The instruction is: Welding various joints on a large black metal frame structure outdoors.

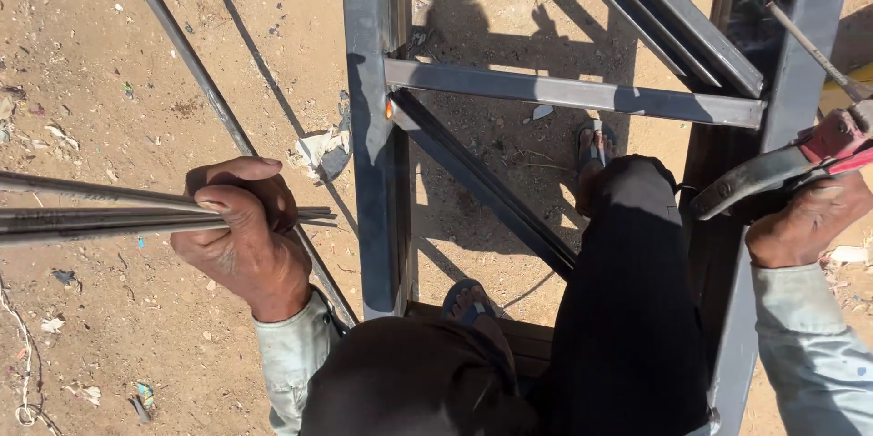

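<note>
**Rods in one fist, holder in the other, a joint glowing between them**

The risk I see is heat and slip. The orange spot [389,109] on the steel frame [375,172] sits just beyond my left fingertips, toward the frame's upright, and looks hot enough to burn if my knuckles or trouser leg drift against it. The bundle of welding rods [109,210] is long and thin; a loosened grip could let them fan out and slide into the dirt. My sandalled foot [469,301] rests under the frame, below where sparks or slag would likely drop.

My left hand [244,240] is curled tight around the rods, fingers [238,209] wrapped over, thumb on top, the rod tips poking out just past them toward the upright.

My right hand [809,218] closes around the red-handled electrode holder [782,168], its fingers mostly hidden behind the handle; a single rod [814,50] sticks up and away from it, near the cross bar [573,90].
</note>
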